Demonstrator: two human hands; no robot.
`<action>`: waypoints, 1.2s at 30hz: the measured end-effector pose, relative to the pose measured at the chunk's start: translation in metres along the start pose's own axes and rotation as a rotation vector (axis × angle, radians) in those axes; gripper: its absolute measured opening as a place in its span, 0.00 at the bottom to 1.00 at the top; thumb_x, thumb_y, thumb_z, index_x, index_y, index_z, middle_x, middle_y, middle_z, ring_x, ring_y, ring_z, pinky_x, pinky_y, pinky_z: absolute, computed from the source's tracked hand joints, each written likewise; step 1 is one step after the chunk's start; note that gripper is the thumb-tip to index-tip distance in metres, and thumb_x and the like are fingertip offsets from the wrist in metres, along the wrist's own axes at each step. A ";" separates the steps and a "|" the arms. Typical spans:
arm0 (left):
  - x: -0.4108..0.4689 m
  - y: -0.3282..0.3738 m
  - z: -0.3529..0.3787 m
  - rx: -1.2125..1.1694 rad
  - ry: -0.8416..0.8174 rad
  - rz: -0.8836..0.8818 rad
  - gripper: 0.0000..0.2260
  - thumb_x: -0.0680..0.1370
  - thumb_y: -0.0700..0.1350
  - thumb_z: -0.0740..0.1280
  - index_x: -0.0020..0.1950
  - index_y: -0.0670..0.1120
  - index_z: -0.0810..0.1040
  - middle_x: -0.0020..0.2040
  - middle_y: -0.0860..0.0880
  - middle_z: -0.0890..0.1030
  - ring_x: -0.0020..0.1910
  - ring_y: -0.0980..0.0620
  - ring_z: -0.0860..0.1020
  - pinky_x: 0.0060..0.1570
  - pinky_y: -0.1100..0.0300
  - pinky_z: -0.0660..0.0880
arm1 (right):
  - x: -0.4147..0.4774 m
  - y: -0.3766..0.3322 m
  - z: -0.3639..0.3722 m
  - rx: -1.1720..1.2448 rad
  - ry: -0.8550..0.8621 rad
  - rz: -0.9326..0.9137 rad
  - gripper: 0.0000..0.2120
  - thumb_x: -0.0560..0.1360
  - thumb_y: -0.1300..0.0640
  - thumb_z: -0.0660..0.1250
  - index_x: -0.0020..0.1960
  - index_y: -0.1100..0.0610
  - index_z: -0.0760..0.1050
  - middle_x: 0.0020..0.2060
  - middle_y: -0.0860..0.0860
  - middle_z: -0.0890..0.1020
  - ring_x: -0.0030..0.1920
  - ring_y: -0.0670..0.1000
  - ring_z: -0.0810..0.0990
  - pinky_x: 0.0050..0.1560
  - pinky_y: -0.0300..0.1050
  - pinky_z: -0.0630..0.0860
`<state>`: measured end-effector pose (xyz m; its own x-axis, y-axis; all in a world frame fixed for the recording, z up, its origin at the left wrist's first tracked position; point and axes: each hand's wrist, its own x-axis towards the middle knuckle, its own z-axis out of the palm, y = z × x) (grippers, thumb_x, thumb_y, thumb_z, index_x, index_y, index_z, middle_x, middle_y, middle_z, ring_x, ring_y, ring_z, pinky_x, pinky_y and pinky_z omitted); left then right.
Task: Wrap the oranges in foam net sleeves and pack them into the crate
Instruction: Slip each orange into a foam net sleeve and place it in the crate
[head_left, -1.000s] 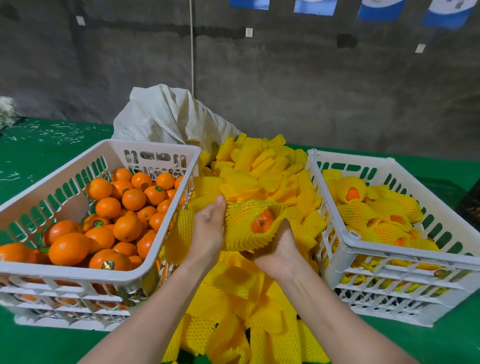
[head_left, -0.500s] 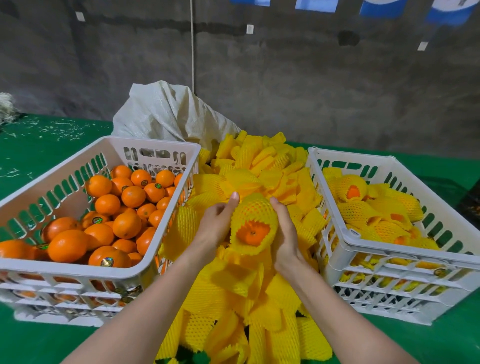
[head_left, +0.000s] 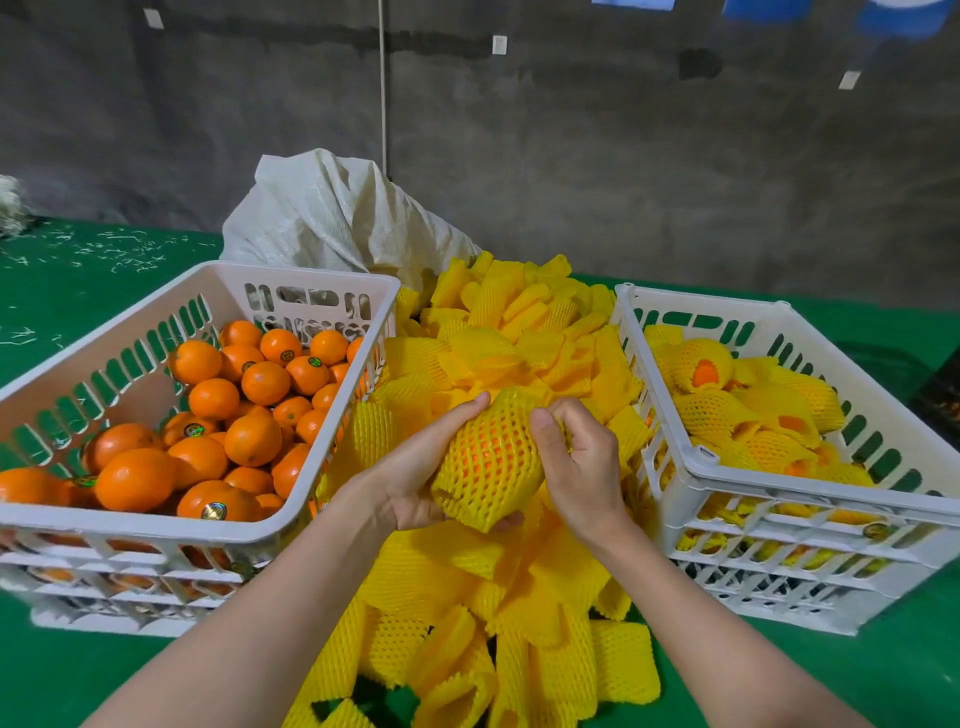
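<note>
Hands meet over the sleeve pile (head_left: 467, 582): left hand (head_left: 421, 467) cups the netted orange (head_left: 488, 457) from below, right hand (head_left: 576, 462) pinches its right side, and the packing crate (head_left: 779, 499) lies just right, nearer the right hand.

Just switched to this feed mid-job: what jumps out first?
Dead centre, the left hand and right hand grip an orange in a yellow foam net sleeve above a heap of loose sleeves. On the left, a white crate brims with bare oranges; the right crate holds wrapped ones.
</note>
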<state>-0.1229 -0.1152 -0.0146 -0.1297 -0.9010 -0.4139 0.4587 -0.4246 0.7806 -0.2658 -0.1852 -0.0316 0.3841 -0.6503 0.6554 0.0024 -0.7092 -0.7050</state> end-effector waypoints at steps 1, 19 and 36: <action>-0.002 0.000 0.000 0.004 -0.031 -0.022 0.27 0.66 0.63 0.66 0.54 0.42 0.81 0.43 0.36 0.83 0.35 0.38 0.82 0.32 0.50 0.80 | 0.000 -0.002 -0.002 -0.009 -0.016 -0.039 0.32 0.76 0.36 0.53 0.33 0.66 0.67 0.28 0.57 0.66 0.30 0.52 0.64 0.32 0.49 0.62; 0.006 -0.008 0.028 0.113 0.282 0.360 0.08 0.74 0.49 0.68 0.50 0.54 0.70 0.44 0.54 0.81 0.45 0.54 0.80 0.52 0.51 0.76 | -0.034 0.002 -0.004 -0.035 -0.129 0.105 0.18 0.71 0.34 0.60 0.57 0.40 0.64 0.69 0.46 0.62 0.70 0.42 0.61 0.59 0.28 0.64; 0.101 -0.002 0.132 0.252 0.323 0.601 0.10 0.83 0.43 0.54 0.59 0.47 0.74 0.52 0.49 0.78 0.47 0.54 0.78 0.41 0.64 0.78 | 0.027 0.031 -0.111 -0.100 0.258 0.114 0.25 0.64 0.56 0.74 0.55 0.51 0.65 0.49 0.37 0.69 0.51 0.32 0.69 0.50 0.27 0.66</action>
<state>-0.2530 -0.2172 0.0042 0.3650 -0.9304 0.0336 0.1471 0.0933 0.9847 -0.3574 -0.2552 -0.0059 0.1298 -0.7657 0.6300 -0.1235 -0.6429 -0.7560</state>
